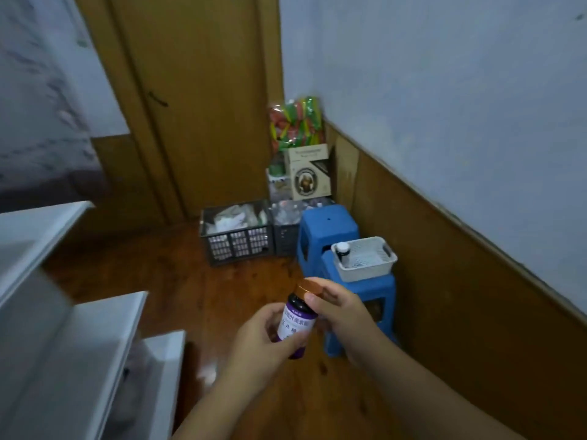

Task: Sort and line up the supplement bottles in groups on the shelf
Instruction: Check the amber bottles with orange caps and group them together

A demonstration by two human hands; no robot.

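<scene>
Head view. Both hands hold one supplement bottle (297,323) in mid-air above the wooden floor (178,281), in front of the person. Bottle: dark glass, purple-and-white label, gold-brown cap (309,288); tilted, cap pointing up and slightly right.

Left hand (263,341): fingers and thumb curled round the lower body of the bottle, over the label. Firm wrap.

Right hand (341,308): fingers curled over the cap from the right, thumb on the neck just below it. Closed on the cap.

White shelf (104,328): at left, tiers stepping down toward the viewer; blurred. Bottle is well apart from it, to its right.

Right of the bottle: two blue plastic stools (328,230), one behind the other, against the wood-panelled wall. On the nearer stool, a white perforated basket (365,258). Inside, at its left end, one small dark bottle with white cap (343,250), upright.

Farther back, by the door (203,106): dark slatted crates (236,236) holding white packets; contents unclear. Behind them, a printed carton (308,173) and a multicoloured bag (297,122).
</scene>
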